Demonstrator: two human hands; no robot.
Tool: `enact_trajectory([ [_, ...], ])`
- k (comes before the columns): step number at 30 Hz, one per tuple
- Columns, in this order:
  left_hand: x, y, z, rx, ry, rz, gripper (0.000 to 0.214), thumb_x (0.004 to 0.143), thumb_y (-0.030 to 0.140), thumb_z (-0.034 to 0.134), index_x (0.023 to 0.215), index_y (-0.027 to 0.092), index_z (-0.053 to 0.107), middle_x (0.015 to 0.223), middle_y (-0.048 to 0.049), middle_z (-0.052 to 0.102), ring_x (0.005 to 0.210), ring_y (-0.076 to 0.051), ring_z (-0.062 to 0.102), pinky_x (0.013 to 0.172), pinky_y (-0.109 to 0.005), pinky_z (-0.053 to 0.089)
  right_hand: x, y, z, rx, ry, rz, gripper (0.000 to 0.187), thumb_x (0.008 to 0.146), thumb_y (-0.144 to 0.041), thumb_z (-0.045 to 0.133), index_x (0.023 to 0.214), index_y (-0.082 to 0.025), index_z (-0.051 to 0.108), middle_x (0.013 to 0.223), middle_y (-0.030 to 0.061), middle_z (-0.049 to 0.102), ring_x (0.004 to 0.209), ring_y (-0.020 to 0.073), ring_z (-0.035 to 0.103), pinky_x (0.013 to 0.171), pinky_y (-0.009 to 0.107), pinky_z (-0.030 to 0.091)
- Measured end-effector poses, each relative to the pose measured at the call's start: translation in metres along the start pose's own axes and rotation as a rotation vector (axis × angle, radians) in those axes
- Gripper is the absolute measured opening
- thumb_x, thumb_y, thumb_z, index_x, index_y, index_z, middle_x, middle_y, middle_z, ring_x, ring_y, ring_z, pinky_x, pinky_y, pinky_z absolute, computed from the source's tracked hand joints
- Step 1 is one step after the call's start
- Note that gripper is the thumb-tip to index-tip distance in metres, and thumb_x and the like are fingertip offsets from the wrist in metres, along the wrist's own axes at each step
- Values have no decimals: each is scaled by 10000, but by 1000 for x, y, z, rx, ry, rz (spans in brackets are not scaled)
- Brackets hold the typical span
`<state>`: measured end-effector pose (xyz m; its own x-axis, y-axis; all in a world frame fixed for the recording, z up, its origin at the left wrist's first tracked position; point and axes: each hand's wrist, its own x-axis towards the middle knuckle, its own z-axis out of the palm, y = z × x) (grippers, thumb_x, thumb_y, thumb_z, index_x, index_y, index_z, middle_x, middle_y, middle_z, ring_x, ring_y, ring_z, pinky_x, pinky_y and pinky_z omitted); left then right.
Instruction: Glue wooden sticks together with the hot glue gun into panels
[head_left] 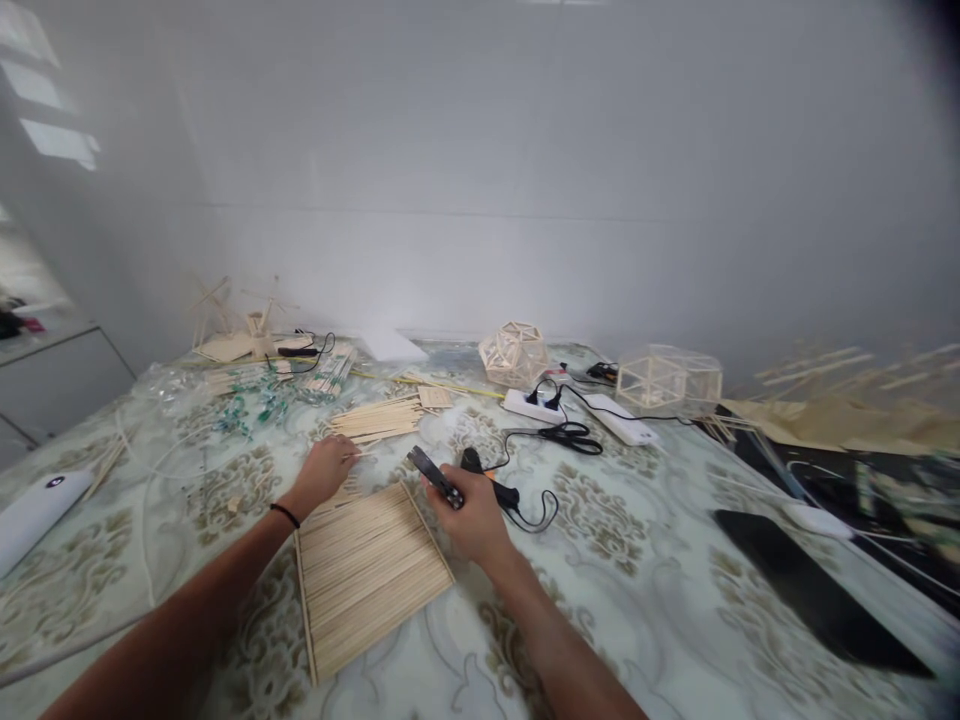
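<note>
My left hand [328, 470] is closed in a pinch on a thin pale wooden stick [364, 455], whose short end shows past the fingertips. Just beyond it lies a loose bundle of sticks [379, 418]. My right hand [471, 512] grips a dark hand tool [435, 476] with a light edge; its exact kind is unclear. A flat panel of sticks laid side by side [371, 580], with a thin frame along its edges, rests on the table between my forearms. Right beside the right hand is a black glue gun with an orange part [504, 492], partly hidden.
Black scissors [571, 437] lie near a white power strip [534, 405] with plugs and cables. Two stick-frame models [514, 352] stand toward the wall. A dark phone-like slab [817, 590] lies at right. Green-and-clear plastic bits [259, 400] are scattered at left.
</note>
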<state>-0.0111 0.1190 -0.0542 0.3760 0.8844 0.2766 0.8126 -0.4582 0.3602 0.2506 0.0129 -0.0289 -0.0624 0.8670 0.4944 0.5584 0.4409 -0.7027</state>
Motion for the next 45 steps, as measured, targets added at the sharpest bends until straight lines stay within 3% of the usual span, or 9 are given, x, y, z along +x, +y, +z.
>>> enact_trajectory([
  [9, -19, -9, -14, -5, -75, -85, 269, 887, 141, 587, 962, 204, 838, 1045, -76, 831, 992, -232, 754, 924, -311, 550, -1, 2, 2, 19, -12, 29, 191, 848, -283, 598, 683, -194, 636, 623, -6, 599, 600, 159, 535, 588, 258, 390],
  [15, -30, -5, -18, -24, -69, -90, 244, 914, 217, 602, 975, 223, 839, 1031, -55, 834, 947, -217, 759, 880, -289, 562, -2, 2, 6, 8, -14, 28, 257, 874, -323, 579, 650, -197, 584, 585, -19, 534, 571, 149, 499, 563, 263, 357],
  [21, -13, -11, -23, 16, -3, -70, 245, 960, 273, 598, 1019, 217, 830, 1084, -80, 804, 1050, -241, 716, 996, -361, 533, -2, 5, 8, 32, -3, 36, 275, 880, -348, 604, 646, -203, 594, 575, -12, 544, 561, 151, 479, 527, 259, 355],
  [25, 4, -14, -18, 88, 1, -68, 222, 952, 241, 624, 1042, 224, 827, 1118, -91, 782, 1066, -243, 692, 975, -369, 532, -1, 10, 7, 7, 22, 19, 309, 897, -355, 582, 626, -208, 553, 575, -13, 542, 551, 145, 471, 542, 265, 359],
  [31, 19, -4, -6, 233, -46, -52, 228, 975, 243, 607, 1045, 246, 823, 1142, -98, 772, 1114, -285, 666, 953, -416, 500, 1, 12, -2, -11, 40, 27, 295, 897, -338, 580, 641, -212, 507, 584, -17, 539, 563, 148, 482, 563, 271, 355],
  [37, 23, 3, -13, 345, -121, -49, 214, 968, 189, 588, 937, 174, 799, 1063, -160, 769, 1110, -324, 674, 961, -444, 490, 1, 7, -6, -3, 62, 21, 310, 898, -319, 587, 625, -219, 479, 580, -9, 557, 564, 157, 489, 565, 281, 356],
  [42, 22, 1, -15, 406, -204, -70, 178, 990, 179, 579, 1006, 130, 749, 1096, -164, 741, 1115, -303, 681, 967, -421, 527, 1, 5, -3, -2, 34, 13, 300, 892, -312, 578, 620, -219, 491, 595, -12, 547, 572, 155, 492, 570, 280, 350],
  [45, 22, 2, -12, 431, -251, -82, 216, 1010, 264, 618, 1171, 141, 691, 1225, -128, 692, 1134, -274, 668, 967, -452, 561, 0, 4, -2, 8, 33, 9, 283, 891, -319, 577, 634, -218, 515, 594, -18, 544, 569, 150, 490, 572, 273, 363],
])
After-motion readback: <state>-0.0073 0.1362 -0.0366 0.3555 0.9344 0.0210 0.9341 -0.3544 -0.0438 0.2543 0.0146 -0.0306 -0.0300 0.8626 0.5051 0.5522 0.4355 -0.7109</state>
